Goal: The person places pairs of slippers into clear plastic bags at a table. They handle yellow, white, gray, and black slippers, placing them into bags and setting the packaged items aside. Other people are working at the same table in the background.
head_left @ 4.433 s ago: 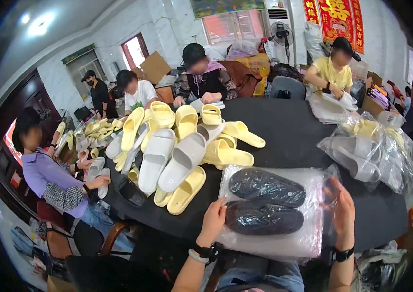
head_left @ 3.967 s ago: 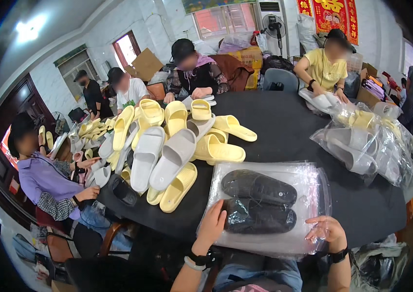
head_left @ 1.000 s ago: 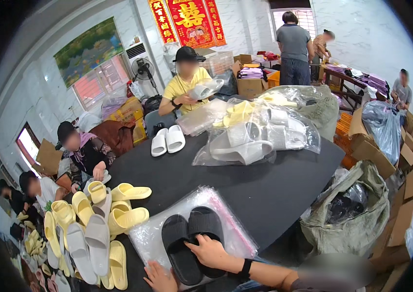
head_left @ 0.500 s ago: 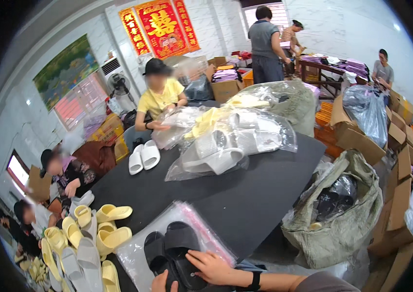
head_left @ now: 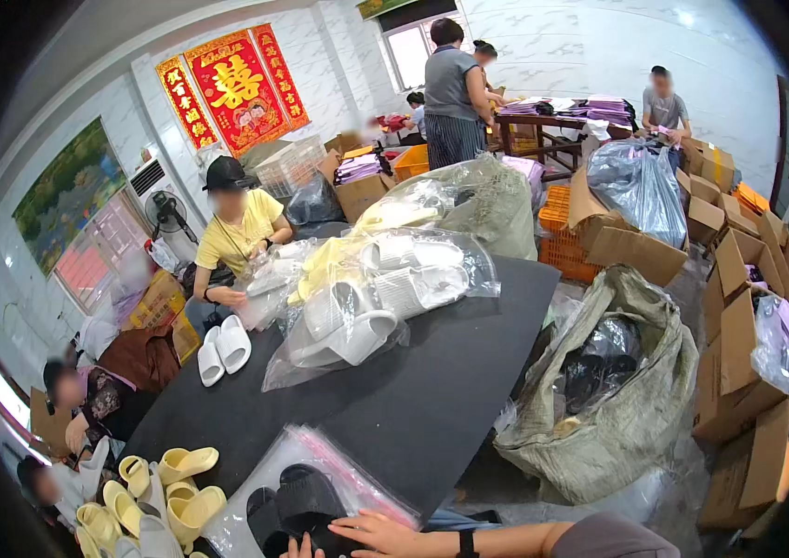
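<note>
A pair of black slippers (head_left: 309, 498) lies side by side at the table's near edge, on a stack of clear plastic bags (head_left: 234, 528) with a pink strip along one side. My right hand (head_left: 377, 536) rests flat on the right slipper, fingers stretched out. At the lower edge only the fingers of my left hand (head_left: 299, 549) show; they are apart and touch the slippers near their heel end. The rest of that hand is cut off by the picture's edge. To the left sit several yellow slippers (head_left: 192, 511) and grey slippers (head_left: 160, 539).
Bagged white slippers (head_left: 348, 325) and yellow ones are heaped across the dark table (head_left: 441, 372). A loose white pair (head_left: 224, 351) lies near a person in yellow (head_left: 241, 232). A woven sack (head_left: 599, 409) and cardboard boxes (head_left: 738, 363) stand to the right. Other people work farther back.
The view has swung to the right, so the scene sits farther left and my hands appear lower. My right hand still lies on the black slipper; less of my left hand shows.
</note>
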`<state>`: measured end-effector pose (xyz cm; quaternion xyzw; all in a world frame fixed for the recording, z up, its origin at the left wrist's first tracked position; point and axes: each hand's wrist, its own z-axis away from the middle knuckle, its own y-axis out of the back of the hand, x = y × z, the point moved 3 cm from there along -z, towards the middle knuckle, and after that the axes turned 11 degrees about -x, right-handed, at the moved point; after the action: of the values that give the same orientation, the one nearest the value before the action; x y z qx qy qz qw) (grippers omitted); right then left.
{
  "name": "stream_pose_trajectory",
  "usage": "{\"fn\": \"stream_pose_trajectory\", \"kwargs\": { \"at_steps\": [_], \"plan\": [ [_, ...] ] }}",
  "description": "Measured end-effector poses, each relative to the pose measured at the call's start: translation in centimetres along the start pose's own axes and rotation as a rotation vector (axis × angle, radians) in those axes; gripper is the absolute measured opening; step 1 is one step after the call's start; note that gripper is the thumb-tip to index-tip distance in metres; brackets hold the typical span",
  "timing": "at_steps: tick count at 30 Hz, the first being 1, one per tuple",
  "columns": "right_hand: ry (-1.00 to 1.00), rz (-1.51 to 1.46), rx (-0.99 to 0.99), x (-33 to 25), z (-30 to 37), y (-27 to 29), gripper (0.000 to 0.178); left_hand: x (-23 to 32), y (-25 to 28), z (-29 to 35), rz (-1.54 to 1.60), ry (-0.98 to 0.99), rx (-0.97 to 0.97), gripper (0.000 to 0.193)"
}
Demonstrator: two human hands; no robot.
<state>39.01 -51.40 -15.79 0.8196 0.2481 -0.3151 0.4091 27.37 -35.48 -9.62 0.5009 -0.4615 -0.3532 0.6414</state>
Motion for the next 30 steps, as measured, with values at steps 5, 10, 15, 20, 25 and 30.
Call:
{"fn": "stream_pose_trajectory", "kwargs": {
  "at_steps": [5, 10, 15, 20, 25, 30],
  "plan": [
    [-0.110, 0.003, -0.007, 2.2, 0.3, -1.5, 0.056, -3.3, 0.6, 2.3, -0.052, 0.067, 0.212, 0.036],
    [-0.126, 0.331, -0.256, -0.7, -0.3, -1.0, 0.045, -7.6, 3.6, 4.2, -0.039, 0.184, 0.346, 0.034],
    [-0.103, 0.378, -0.162, -0.8, -0.1, -0.7, 0.040, -12.6, 7.7, 6.4, -0.030, 0.283, 0.468, 0.037],
    [-0.094, 0.391, -0.192, -1.2, -0.5, -1.0, 0.039, -22.4, 13.5, 8.3, -0.166, 0.454, 0.588, 0.036],
    [-0.075, 0.408, -0.171, -1.4, -0.7, -1.3, 0.039, -34.0, 21.0, 7.5, -0.154, 0.697, 0.592, 0.043],
    [-0.063, 0.417, -0.145, -1.6, -0.9, -1.2, 0.039, -41.1, 21.4, 7.2, -0.180, 0.873, 0.577, 0.043]
  ]
}}
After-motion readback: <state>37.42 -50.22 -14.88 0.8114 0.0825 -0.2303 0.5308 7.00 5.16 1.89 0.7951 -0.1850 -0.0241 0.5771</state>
